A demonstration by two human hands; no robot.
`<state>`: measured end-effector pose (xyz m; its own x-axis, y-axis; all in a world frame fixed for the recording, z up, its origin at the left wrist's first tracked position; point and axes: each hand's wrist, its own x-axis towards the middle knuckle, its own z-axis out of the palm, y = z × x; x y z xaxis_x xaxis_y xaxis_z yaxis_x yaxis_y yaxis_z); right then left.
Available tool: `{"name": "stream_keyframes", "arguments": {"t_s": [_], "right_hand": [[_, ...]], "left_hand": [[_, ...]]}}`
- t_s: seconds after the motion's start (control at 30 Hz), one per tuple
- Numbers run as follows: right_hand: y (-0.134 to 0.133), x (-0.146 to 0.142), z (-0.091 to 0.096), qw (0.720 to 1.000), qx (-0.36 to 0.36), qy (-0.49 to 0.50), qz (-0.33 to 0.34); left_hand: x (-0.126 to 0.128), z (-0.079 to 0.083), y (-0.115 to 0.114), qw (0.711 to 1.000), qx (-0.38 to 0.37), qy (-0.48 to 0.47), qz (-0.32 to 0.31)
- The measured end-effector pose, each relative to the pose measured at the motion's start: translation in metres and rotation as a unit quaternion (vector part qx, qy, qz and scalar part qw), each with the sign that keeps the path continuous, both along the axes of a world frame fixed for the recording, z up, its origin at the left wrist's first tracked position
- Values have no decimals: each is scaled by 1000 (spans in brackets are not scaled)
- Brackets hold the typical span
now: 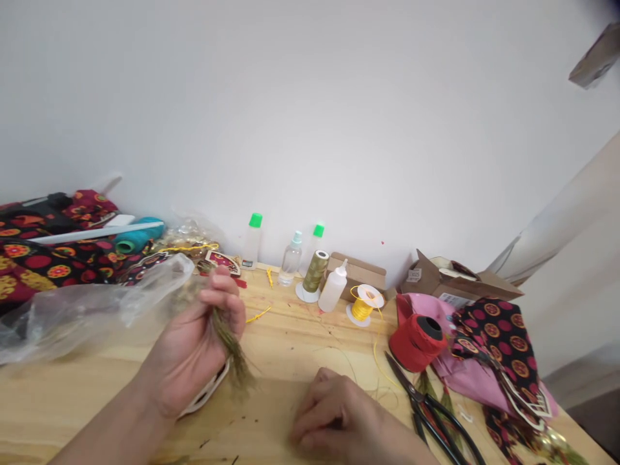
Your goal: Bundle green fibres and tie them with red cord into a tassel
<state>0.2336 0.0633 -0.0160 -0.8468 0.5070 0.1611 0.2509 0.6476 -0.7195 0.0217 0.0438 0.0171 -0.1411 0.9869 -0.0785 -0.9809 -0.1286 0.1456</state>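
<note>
Where it hangs lowest, the olive-green tassel (233,352) frays.

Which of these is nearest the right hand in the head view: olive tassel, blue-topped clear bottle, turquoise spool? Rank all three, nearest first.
From the right hand:
1. Olive tassel: to the left, held in the left hand.
2. Blue-topped clear bottle: ahead, near the wall.
3. Turquoise spool: far left, beside patterned fabric.

Bright, diffuse lt, soft shadows on tbl (300,349), slight blur, edges distort.
</note>
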Motion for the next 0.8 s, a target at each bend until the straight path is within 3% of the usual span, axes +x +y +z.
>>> {"name": "stream_keyframes", "arguments": {"t_s": [0.03,0.1,0.17,0.3,0.4,0.6,0.7,0.8], "right_hand": [[5,4,1,1000,10,-7,-16],[17,12,0,992,52,-5,-119],[30,18,-5,967,128,-34,-216],[44,25,-14,916,214,-133,-312],[44,22,-18,891,238,-185,-338],[40,8,-26,855,302,-256,-334],[35,8,-30,852,307,-261,-334],[30,13,-29,870,273,-207,-354]], "left_hand": [[-2,1,0,1000,-4,-15,-13],[2,-1,-2,998,-38,6,-39],[13,-6,-2,991,-92,79,-55],[34,-22,0,959,-135,233,-87],[41,-34,2,941,-155,282,-107],[46,-46,2,931,-156,302,-136],[48,-47,1,927,-163,302,-150],[48,-48,0,928,-160,296,-159]]}}
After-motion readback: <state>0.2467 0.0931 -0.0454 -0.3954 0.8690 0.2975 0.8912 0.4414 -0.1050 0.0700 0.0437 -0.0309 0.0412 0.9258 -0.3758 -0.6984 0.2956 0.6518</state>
